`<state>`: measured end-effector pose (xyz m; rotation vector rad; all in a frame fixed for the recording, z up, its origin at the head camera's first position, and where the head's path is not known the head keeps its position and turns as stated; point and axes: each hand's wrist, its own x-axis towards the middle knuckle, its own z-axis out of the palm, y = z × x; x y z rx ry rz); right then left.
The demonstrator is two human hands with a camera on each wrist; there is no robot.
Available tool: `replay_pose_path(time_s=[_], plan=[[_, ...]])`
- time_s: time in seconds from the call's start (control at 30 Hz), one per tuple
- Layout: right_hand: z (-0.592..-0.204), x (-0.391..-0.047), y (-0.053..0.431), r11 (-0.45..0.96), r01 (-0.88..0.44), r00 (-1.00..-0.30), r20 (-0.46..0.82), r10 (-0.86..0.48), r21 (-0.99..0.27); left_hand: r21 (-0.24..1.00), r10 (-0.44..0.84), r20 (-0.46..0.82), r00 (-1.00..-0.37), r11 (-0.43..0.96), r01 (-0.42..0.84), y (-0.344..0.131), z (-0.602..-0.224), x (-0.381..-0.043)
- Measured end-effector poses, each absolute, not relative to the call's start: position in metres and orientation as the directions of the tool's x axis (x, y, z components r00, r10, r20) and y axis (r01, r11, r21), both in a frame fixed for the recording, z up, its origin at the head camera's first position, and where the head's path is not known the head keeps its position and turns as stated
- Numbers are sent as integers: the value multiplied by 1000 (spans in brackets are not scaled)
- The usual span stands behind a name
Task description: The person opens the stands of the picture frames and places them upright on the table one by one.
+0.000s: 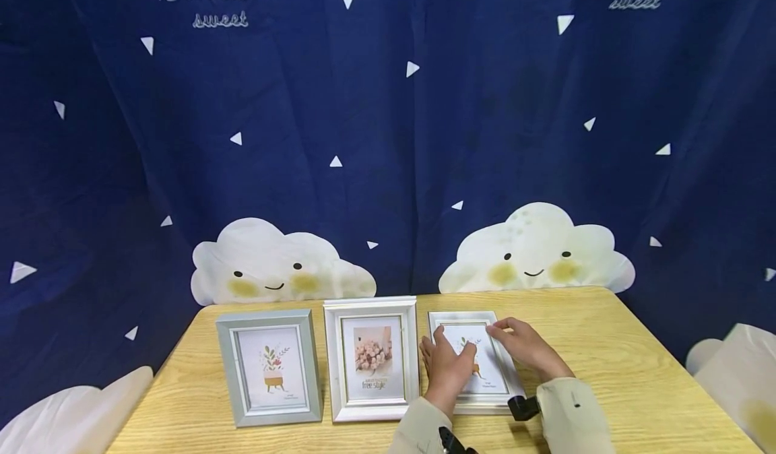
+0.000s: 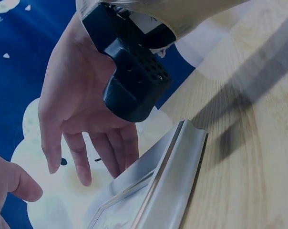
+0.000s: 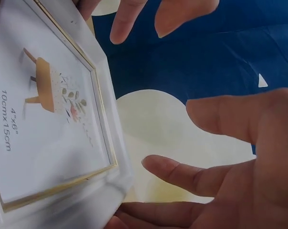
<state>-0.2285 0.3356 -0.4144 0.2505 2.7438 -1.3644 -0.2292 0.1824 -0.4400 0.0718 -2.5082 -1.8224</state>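
Between the two hands, the white frame [image 1: 496, 372] leans back on the table [image 1: 642, 386], its plant print facing the person. The left hand [image 1: 448, 366] is at its left side, fingers fairly straight and spread apart, with nothing gripped; whether its fingertips touch the frame, I cannot tell. The right hand [image 1: 529, 347] is at the upper right corner, thumb and nearest finger loosely extended and well parted; its lower fingers lie right at the frame's edge, partly hidden, so contact there is unclear. Just beyond the left hand, on its outer side, the flower frame [image 1: 372, 363] stands upright with a bouquet picture, and farther out that way stands the grey frame [image 1: 271, 368], which shows another plant print. Behind both hands hangs a blue curtain [image 1: 418, 137] with smiling clouds and small white triangles.
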Motion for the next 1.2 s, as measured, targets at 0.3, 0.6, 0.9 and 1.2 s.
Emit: replay_pose_path(time_s=[0.3,0.6,0.9,1.2], plan=[[-417,-231,338,560,161,-987,-133,90,-813,957,-55,-17,-998,288,-33,182,-440,-229],[-417,-230,343,483,172,-985,-151,82,-859,964,-49,14,-999,267,0,176,-438,-230],[-410,-221,346,485,163,-985,-115,129,-859,974,-64,54,-996,222,39,176,-437,-229],[-399,-214,350,447,118,-988,-59,143,-887,950,-23,174,-984,265,162,173,-432,-221]])
